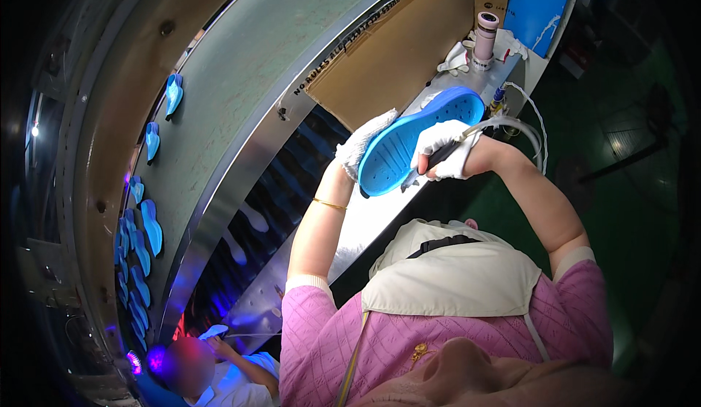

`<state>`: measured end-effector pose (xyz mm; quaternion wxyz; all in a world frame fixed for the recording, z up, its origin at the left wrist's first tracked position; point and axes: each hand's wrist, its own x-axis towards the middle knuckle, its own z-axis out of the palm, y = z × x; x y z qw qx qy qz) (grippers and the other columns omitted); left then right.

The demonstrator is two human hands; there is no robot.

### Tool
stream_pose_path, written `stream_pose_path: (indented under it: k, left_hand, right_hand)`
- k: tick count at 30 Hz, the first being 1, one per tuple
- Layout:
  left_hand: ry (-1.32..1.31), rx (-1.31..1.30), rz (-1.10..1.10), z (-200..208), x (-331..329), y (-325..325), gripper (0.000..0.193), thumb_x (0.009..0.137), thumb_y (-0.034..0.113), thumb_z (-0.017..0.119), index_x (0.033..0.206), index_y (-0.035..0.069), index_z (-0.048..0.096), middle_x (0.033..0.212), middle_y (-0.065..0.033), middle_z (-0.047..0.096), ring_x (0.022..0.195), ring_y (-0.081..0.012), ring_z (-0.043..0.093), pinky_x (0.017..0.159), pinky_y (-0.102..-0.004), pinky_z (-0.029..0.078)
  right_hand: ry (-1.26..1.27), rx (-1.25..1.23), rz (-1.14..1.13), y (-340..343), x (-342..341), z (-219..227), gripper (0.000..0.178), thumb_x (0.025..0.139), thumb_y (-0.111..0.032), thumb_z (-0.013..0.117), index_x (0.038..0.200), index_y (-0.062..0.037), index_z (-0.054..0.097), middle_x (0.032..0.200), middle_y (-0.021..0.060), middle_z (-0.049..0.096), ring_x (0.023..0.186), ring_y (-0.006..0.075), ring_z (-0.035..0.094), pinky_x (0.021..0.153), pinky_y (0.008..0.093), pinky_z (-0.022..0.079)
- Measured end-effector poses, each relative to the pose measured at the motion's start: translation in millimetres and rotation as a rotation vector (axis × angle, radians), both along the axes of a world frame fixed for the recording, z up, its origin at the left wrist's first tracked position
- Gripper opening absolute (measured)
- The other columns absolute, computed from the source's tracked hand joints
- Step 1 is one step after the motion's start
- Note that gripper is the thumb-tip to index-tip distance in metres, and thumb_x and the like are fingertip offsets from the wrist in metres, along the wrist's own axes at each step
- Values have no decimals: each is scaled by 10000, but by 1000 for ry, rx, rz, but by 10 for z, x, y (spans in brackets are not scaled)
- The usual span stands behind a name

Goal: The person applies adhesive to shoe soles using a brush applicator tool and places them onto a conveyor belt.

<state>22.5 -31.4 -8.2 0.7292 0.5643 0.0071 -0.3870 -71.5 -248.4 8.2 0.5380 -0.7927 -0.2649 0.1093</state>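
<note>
A blue shoe sole [389,160] is held up in front of me, tilted, with its ribbed and dimpled hollow side showing. My left hand [367,141], in a white glove, is closed on the sole's left edge. In a white glove with bare fingertips, my right hand [445,148] grips a dark pen-shaped tool [441,156]. A pale hose [507,121] runs to this tool past my right wrist. The tool's tip is by the sole's near right edge; whether it touches cannot be made out.
A green conveyor belt [219,100] carries several blue soles [151,227] on the left. Beyond my hands stand a cardboard sheet [394,49], a pink bottle [485,38] and a white glove [454,58]. Another person [241,370] works at lower left with a blue piece.
</note>
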Motion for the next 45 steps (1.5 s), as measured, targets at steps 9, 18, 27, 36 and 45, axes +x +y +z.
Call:
stream_pose_path:
  k: [9, 18, 27, 36, 45]
  left_hand:
    - [168, -55, -191, 31, 21, 49, 459, 958, 402, 608, 1225, 30, 622, 1086, -135, 688, 907, -222, 692, 777, -330, 590]
    - [413, -723, -244, -171, -475, -121, 888, 918, 691, 405, 1469, 0, 330, 1352, -326, 485, 1103, -523, 579, 906, -636, 499]
    - [254, -649, -93, -210, -601, 10, 803, 948, 624, 416, 1437, -12, 380, 1276, -272, 572, 1053, -472, 623, 910, -609, 517]
    - [143, -575, 14, -189, -631, 206, 773, 944, 585, 468, 1430, -11, 389, 1281, -241, 579, 1066, -399, 637, 939, -554, 524]
    - [-6, -492, 35, 306, -434, 224, 801, 941, 660, 405, 1387, -5, 435, 1223, -226, 610, 1013, -367, 666, 856, -493, 579]
  right_hand:
    - [-22, -67, 16, -235, -17, 256, 126, 754, 9, 734, 848, -57, 681, 893, 53, 697, 862, 170, 665, 785, 290, 529]
    - [90, 227, -385, -295, 50, -10, 126, 819, -143, 764, 863, -46, 697, 831, 39, 677, 779, 115, 630, 720, 265, 505]
    - [-394, 529, -491, -148, -34, -325, 162, 810, 67, 701, 902, -64, 677, 888, 47, 674, 817, 127, 641, 754, 279, 519]
    - [-590, 291, -511, -141, -146, 121, 123, 794, 30, 720, 869, -55, 672, 861, 96, 677, 784, 211, 663, 702, 300, 519]
    - [-723, -42, -453, -248, -449, 270, 180, 716, 33, 757, 832, -74, 670, 853, 114, 668, 803, 276, 670, 713, 327, 529]
